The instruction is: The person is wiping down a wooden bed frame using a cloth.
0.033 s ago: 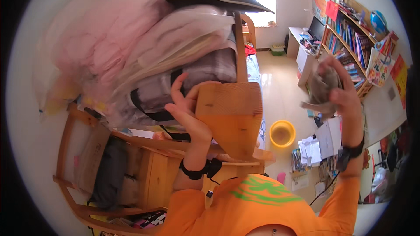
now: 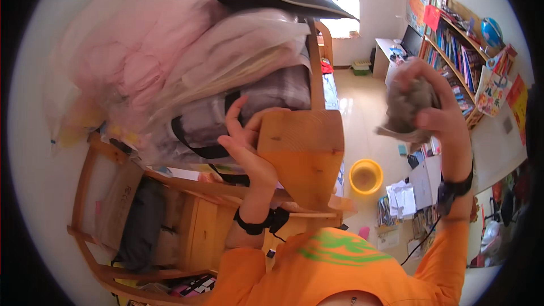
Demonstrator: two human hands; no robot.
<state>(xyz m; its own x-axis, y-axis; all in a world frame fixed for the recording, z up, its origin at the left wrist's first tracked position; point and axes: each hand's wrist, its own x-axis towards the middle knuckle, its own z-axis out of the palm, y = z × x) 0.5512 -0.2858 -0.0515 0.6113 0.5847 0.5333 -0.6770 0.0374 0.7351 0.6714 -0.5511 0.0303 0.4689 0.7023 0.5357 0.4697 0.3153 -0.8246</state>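
My right hand is raised at the right, its fingers wrapped round a crumpled grey-brown cloth. The cloth is held in the air, away from any surface. Near the middle, my left hand leans against the side of a thick wooden bed post. Its fingers are spread and partly bent, some of them reaching to the top of the post. Behind that hand lies a grey checked bag with black straps. Both wrists wear black bands.
Pink bedding in clear plastic is piled at upper left, under a dark flat cushion. A wooden rail runs away from the post. Below stand a yellow bucket, stacked papers and a bookshelf with a globe.
My right hand and the cloth have shifted slightly left. My left hand stays against the post, while the whole view has moved a little.
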